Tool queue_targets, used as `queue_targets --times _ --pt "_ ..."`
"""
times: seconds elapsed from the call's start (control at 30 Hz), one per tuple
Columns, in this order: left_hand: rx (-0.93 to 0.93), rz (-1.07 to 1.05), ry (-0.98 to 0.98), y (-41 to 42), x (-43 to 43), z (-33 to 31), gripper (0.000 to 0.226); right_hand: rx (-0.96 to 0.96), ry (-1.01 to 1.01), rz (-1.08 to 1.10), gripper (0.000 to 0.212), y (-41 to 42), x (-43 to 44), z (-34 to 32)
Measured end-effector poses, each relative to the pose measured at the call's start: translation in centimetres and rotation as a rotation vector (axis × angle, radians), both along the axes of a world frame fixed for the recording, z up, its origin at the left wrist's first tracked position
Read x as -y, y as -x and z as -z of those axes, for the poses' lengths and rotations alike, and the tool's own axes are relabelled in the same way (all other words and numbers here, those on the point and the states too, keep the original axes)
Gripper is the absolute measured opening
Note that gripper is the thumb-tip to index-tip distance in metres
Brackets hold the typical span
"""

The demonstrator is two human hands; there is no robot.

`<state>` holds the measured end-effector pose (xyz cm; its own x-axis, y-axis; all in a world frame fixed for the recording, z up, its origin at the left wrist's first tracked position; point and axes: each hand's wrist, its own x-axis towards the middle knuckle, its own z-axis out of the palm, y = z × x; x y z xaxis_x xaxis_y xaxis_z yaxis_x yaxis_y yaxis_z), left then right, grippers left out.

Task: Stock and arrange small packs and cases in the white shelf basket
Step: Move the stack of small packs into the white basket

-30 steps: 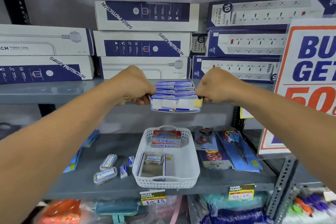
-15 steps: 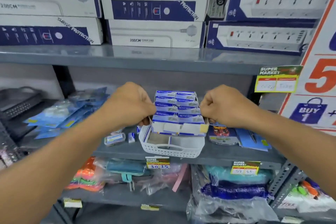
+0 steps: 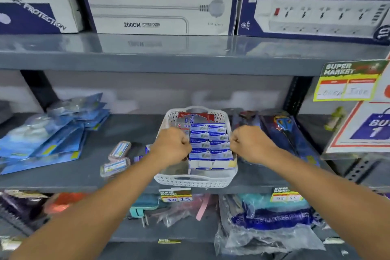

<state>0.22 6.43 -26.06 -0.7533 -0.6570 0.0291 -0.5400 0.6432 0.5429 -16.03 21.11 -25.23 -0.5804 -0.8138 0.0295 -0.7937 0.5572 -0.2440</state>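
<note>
Two hands lower a block of small blue packs (image 3: 210, 145) into the white basket (image 3: 196, 181).
The left hand (image 3: 172, 145) and right hand (image 3: 250, 143) each keep a closed grip on one side, likely keeping the stack square.

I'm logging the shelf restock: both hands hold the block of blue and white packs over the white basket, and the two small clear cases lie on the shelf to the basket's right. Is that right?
One detail is wrong. The head view shows the two small clear cases on the shelf to the left of the white basket, not its right. The rest holds: the left hand and right hand grip the block of blue and white packs over it.
</note>
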Motion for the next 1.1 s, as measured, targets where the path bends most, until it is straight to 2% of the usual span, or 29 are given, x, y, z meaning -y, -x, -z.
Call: queue_targets --times 0.2,0.33,0.47,0.63,0.73,0.83,0.93,1.03,1.1 --pt "0.059 0.018 -0.002 3.1 1.6 3.4 0.025 -0.008 -0.15 0.076 0.03 1.8 2.2 3.7" --pt "0.115 0.045 -0.013 4.4 2.6 5.3 0.026 -0.007 -0.213 0.114 0.01 2.6 3.7 5.5" --pt "0.181 0.064 -0.038 4.9 2.9 6.4 0.018 -0.058 -0.222 0.099 0.018 2.9 4.1 7.2" --pt "0.239 0.052 -0.041 5.1 2.8 7.5 0.012 -0.104 -0.225 0.094 0.013 2.7 4.4 7.9" --pt "0.28 0.053 -0.014 5.2 2.5 7.8 0.003 -0.084 -0.273 0.084 0.023 2.9 4.6 7.9" --pt "0.332 0.049 0.034 5.3 2.3 8.0 0.015 -0.065 -0.326 0.112 0.008 2.7 4.9 7.6" --pt "0.357 0.055 0.083 5.6 2.0 8.1 0.023 -0.042 -0.367 0.141 0.03 2.7 5.0 7.7" --pt "0.395 0.046 0.114 5.7 1.6 8.1 0.029 -0.051 -0.393 0.122 0.017 2.7 5.2 7.7" --pt "0.412 0.043 0.137 5.7 1.4 8.2 0.029 -0.076 -0.422 0.097 0.022 2.8 5.3 7.9"
